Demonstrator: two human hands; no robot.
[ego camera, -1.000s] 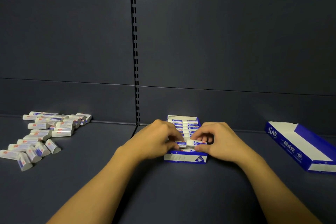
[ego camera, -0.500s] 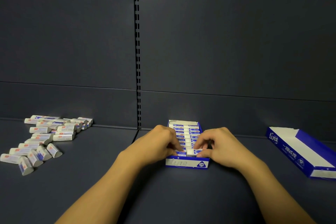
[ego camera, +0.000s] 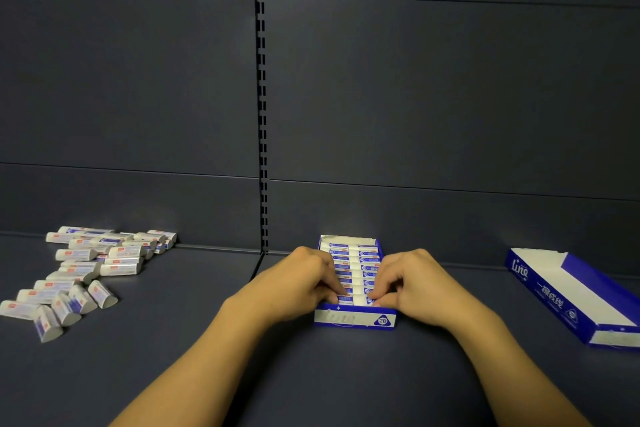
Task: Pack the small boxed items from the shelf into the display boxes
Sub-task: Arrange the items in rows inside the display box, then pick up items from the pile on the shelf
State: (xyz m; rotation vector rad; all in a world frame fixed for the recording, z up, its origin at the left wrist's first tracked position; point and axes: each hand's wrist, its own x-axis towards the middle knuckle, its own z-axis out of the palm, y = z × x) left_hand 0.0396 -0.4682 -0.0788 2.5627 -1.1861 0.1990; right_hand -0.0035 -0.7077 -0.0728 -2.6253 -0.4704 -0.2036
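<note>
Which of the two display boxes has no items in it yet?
The display box at far right, angled on the shelf, shows a bare white interior. The centre box between both hands is filled with rows of items.

1. I see a dim, evenly lit scene; the dark shelf (ego camera: 138,374) shows no glare.
2. Soft shadows pool beneath both forearms toward 6 o'clock.
3. Wide-angle bending curves the back panel (ego camera: 450,97) seams toward 3 and 9 o'clock.
4. Print on the small boxed items (ego camera: 90,270) at 9 o'clock is too soft to read.

Left hand (ego camera: 304,282) and right hand (ego camera: 414,282) side by side, fingers curled down.
</note>
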